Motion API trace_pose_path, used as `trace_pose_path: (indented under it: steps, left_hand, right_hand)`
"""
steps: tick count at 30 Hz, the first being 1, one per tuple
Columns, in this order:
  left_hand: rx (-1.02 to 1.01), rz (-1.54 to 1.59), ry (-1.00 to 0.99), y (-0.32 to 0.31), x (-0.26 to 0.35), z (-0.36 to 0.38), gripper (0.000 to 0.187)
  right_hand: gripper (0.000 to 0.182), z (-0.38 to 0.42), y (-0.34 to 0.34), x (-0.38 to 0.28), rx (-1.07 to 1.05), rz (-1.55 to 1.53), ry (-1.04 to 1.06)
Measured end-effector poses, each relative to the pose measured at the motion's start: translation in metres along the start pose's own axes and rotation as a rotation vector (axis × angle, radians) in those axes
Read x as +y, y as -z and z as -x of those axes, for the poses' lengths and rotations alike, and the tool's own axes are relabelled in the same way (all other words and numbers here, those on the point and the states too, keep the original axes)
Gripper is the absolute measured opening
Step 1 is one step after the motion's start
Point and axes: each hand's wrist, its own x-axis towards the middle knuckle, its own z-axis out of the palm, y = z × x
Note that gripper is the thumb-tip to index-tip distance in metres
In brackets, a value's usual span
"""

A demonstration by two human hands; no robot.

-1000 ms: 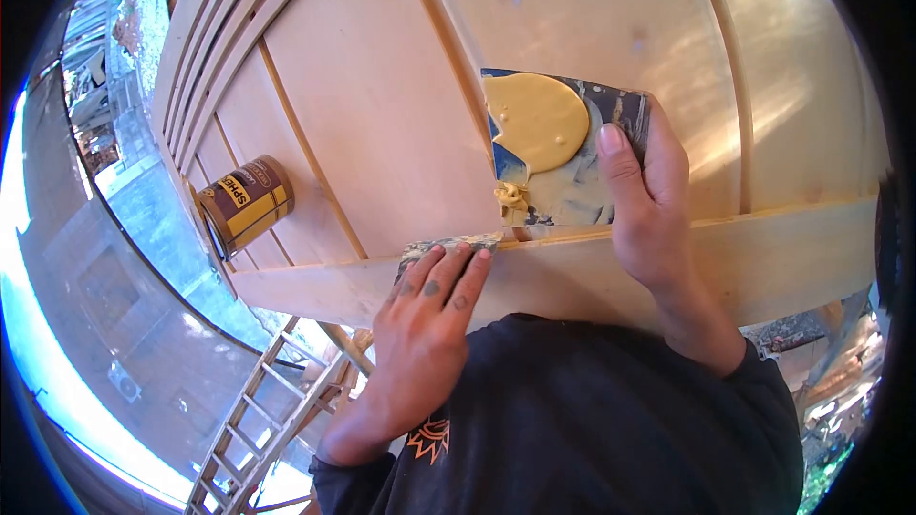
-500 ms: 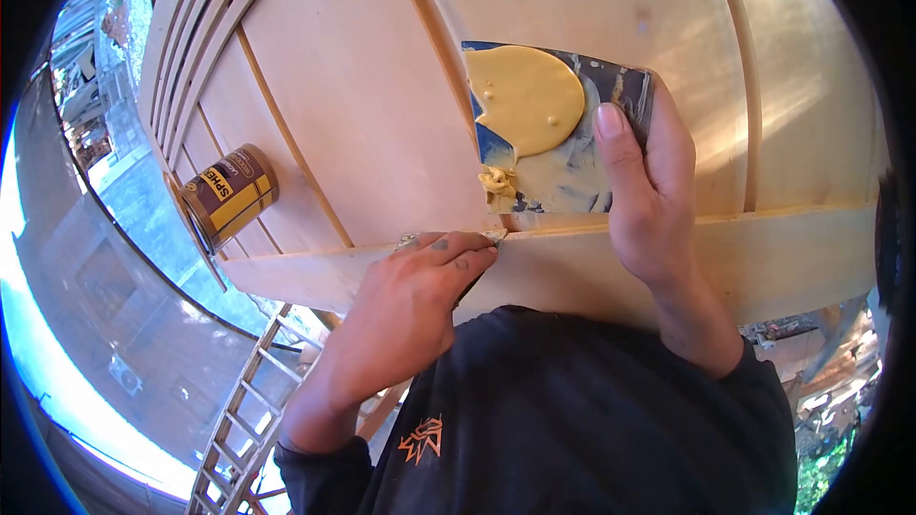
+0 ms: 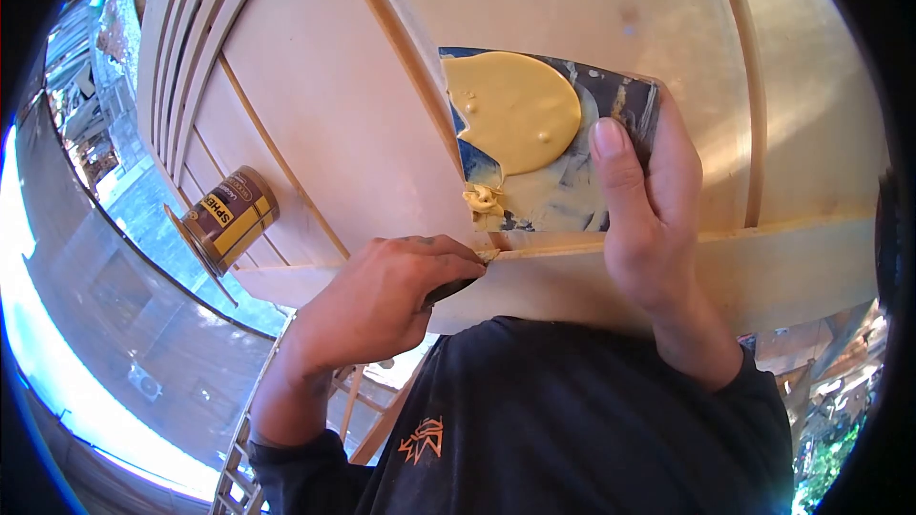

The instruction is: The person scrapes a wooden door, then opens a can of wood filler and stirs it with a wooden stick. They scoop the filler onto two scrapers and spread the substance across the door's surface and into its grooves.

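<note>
My right hand [image 3: 644,191] grips the right end of a dark, flat board [image 3: 582,167], thumb on top. A wide pool of yellow paste [image 3: 525,114] covers much of the board, with a small lump [image 3: 484,200] at its lower left corner. My left hand [image 3: 386,296] is closed round a small dark scraper [image 3: 452,289], mostly hidden by the fingers. The scraper's tip is at the pale wooden edge strip [image 3: 563,272], just below the board's lower left corner.
A brown and yellow can [image 3: 229,215] stands at the left on the wooden panel [image 3: 334,105], which has raised strips and curved slats [image 3: 205,48]. A ladder [image 3: 234,467] is at the lower left, beside wooden bars.
My left hand has moved left and slightly down, showing more of the scraper. The board has shifted a little left and down in view.
</note>
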Motion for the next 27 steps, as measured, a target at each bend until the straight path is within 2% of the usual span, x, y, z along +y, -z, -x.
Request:
trace_pose_path:
  steps: [3,7,12,15,18,21,27]
  left_hand:
    - [-0.136,0.007,-0.013,0.025,-0.005,-0.002,0.045]
    - [0.072,-0.362,0.048,0.029,0.030,0.008,0.040]
    - [0.126,-0.698,-0.070,0.004,0.037,0.010,0.033]
    - [0.147,-0.798,-0.174,-0.008,0.038,0.010,0.033]
    - [0.080,-0.892,-0.176,-0.015,0.038,0.007,0.032]
    - [0.009,-0.921,-0.167,-0.013,0.036,0.005,0.024]
    - [-0.134,-0.956,-0.167,-0.007,0.032,0.002,0.017]
  right_hand:
    - [0.017,0.000,0.000,0.000,-0.006,-0.020,-0.004]
    - [0.019,0.001,0.001,0.000,0.048,-0.048,-0.007]
    - [0.023,0.001,0.005,0.001,0.088,-0.075,-0.019]
    - [0.015,-0.004,0.002,0.002,0.135,-0.097,0.053]
    - [0.015,-0.003,0.006,0.002,0.072,-0.045,0.024]
    - [0.015,-0.002,0.002,0.001,0.080,-0.073,0.005]
    - [0.016,-0.004,0.002,0.005,0.080,-0.042,0.058]
